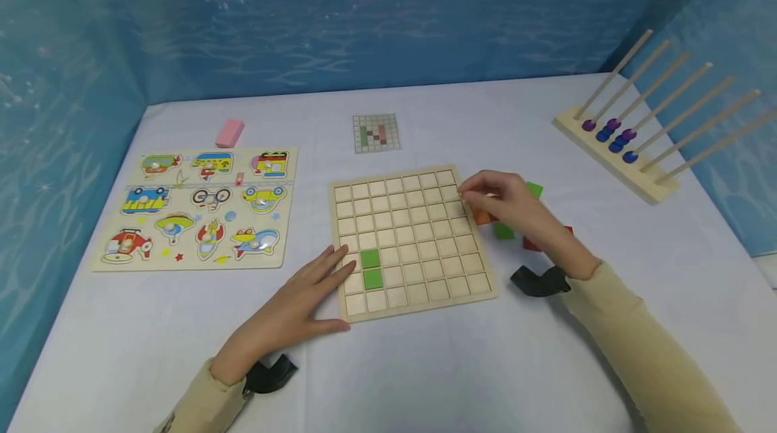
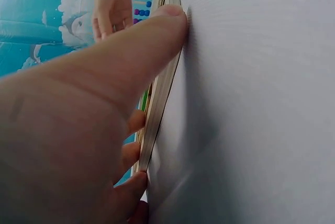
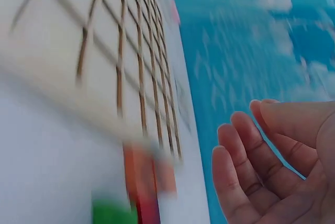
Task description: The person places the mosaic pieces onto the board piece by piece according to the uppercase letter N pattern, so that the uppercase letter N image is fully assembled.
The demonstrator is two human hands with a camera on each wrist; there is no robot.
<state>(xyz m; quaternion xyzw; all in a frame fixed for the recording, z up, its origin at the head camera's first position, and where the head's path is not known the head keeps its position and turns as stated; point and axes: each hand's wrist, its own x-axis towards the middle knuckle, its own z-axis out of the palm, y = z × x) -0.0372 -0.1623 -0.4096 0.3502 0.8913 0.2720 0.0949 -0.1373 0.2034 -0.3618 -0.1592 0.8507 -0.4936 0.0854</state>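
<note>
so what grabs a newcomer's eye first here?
In the head view, the pale wooden grid board near the middle, with two green tiles vivid at its lower left, where the left hand touches the edge. Then the colourful picture puzzle at left and the tall-pegged bead stand at back right.

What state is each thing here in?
Wooden grid board: flat, two squares filled.
Loose tiles: off board, partly hidden.
Pattern card: lying flat.
Vehicle puzzle: filled, flat.
Peg abacus: standing, partly beaded.
Pink block: lying flat.
Left grip: spread, touching board.
Right grip: raised, contents unclear.
</note>
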